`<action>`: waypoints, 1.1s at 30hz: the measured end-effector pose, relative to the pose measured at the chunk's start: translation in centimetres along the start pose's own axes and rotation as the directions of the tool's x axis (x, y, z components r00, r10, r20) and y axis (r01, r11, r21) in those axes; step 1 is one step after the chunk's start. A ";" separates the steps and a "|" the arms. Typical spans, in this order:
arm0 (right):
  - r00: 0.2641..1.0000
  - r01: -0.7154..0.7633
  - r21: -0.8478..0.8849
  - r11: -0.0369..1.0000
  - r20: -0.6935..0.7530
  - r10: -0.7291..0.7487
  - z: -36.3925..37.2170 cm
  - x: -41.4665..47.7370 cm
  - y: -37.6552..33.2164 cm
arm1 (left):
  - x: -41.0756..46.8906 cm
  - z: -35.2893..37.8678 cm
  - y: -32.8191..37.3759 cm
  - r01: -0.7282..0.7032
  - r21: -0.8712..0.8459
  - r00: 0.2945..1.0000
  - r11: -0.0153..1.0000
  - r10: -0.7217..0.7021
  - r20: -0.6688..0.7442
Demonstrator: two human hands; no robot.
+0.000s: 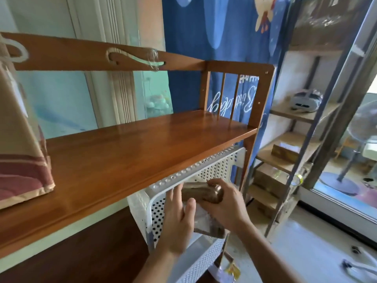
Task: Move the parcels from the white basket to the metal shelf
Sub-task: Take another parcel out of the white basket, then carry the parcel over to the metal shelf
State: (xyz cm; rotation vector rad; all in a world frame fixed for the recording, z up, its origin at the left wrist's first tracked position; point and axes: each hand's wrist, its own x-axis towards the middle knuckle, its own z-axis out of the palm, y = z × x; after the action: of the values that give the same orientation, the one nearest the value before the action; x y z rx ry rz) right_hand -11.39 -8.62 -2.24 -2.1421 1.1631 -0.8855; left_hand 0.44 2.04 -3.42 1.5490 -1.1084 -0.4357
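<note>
Both hands, left hand (177, 217) and right hand (225, 205), grip a brown parcel (201, 194) over the white basket (195, 168).

A wooden shelf (142, 148) of glossy reddish-brown boards ran across the left and middle, with a slatted end rail at its right. On its top board, at the far left, stood a paper bag (18, 139) in tan and dark red, its white rope handle up. The rest of that board was bare. Under the board's right end sat the white basket (206, 166), perforated all over.

To the right stood the metal shelf (302, 119), a dark frame with pale boards. A grey and white object (306, 101) lay on an upper board, a brown parcel (284, 153) on the next one down, and more brown parcels (267, 180) on the lower boards. The pale floor (306, 248) lay beneath.
</note>
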 end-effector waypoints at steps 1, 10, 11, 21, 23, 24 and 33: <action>0.999 0.031 -0.004 1.000 -0.021 -0.031 -1.9 -0.6 0.0 | -0.3 0.4 0.4 -0.010 0.006 1.000 1.000 0.010 0.004; 0.985 0.168 0.397 0.902 -0.091 -0.143 -14.8 -10.8 -3.5 | -9.9 1.2 7.1 0.115 -0.513 0.991 0.851 -0.130 0.006; 0.987 0.161 0.484 0.860 -0.064 -0.149 -15.3 -12.3 -4.4 | -11.7 0.6 7.9 0.128 -0.594 0.991 0.794 -0.131 0.038; 0.914 0.117 0.865 0.489 0.099 -0.393 -7.4 -23.6 -17.4 | -29.1 -15.6 14.4 -0.154 -0.420 0.881 0.894 -0.068 -0.468; 0.880 0.096 0.899 0.428 0.124 -0.458 -5.0 -26.1 -20.9 | -32.9 -19.5 15.1 -0.202 -0.347 0.799 0.916 -0.051 -0.600; 0.860 0.080 0.908 0.411 0.145 -0.489 -4.0 -27.6 -22.7 | -34.8 -21.4 15.5 -0.222 -0.317 0.753 0.922 -0.044 -0.656; 0.641 -0.032 0.948 0.316 0.262 -0.721 4.4 -42.9 -38.4 | -51.5 -36.6 17.4 -0.245 -0.294 0.526 0.924 -0.128 -0.841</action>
State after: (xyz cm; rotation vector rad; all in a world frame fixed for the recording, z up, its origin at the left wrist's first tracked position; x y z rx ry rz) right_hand -6.17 47.57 9.99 -1.4573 -0.3188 -0.5694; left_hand -3.81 66.29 9.02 1.1126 -0.2448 0.1914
